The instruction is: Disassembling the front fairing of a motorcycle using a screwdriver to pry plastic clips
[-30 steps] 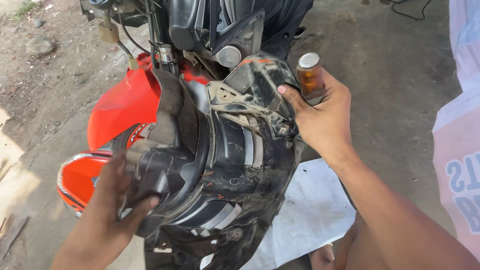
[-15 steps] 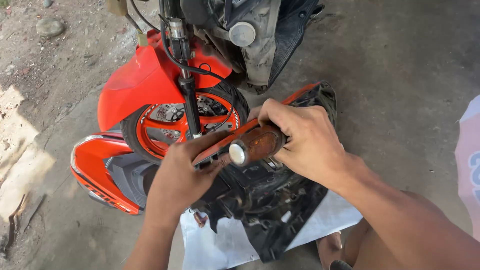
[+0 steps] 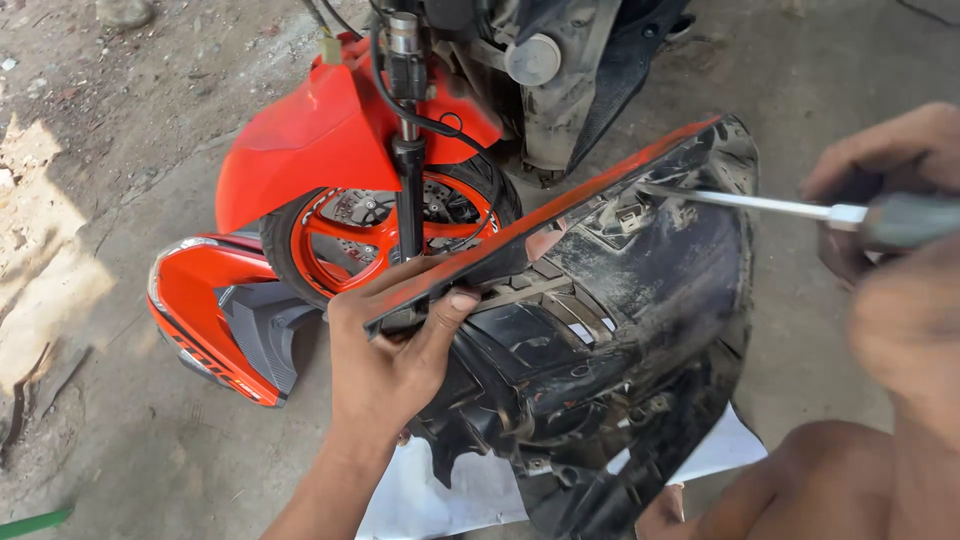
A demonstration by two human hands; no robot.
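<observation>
My left hand [image 3: 395, 350] grips the red lower edge of a large black and red plastic fairing panel [image 3: 610, 340], holding it tilted with its dusty inner side up. At the right edge, blurred, my right hand [image 3: 890, 200] holds a screwdriver [image 3: 760, 205]. Its metal shaft points left, with the tip at a small fitting [image 3: 630, 213] near the panel's upper inner part.
Behind the panel stands a red motorcycle with its front fender [image 3: 320, 130], red-rimmed front wheel [image 3: 380, 225] and fork [image 3: 407, 150]. Another red and black body panel [image 3: 225, 320] lies on the concrete floor at left. A white sheet [image 3: 460, 495] lies under the panel. My knee [image 3: 830, 480] shows bottom right.
The panel has been turned and laid flatter. My right hand drew back to the right, and the screwdriver now points its tip at the panel's inner side. My left hand shifted along the red edge.
</observation>
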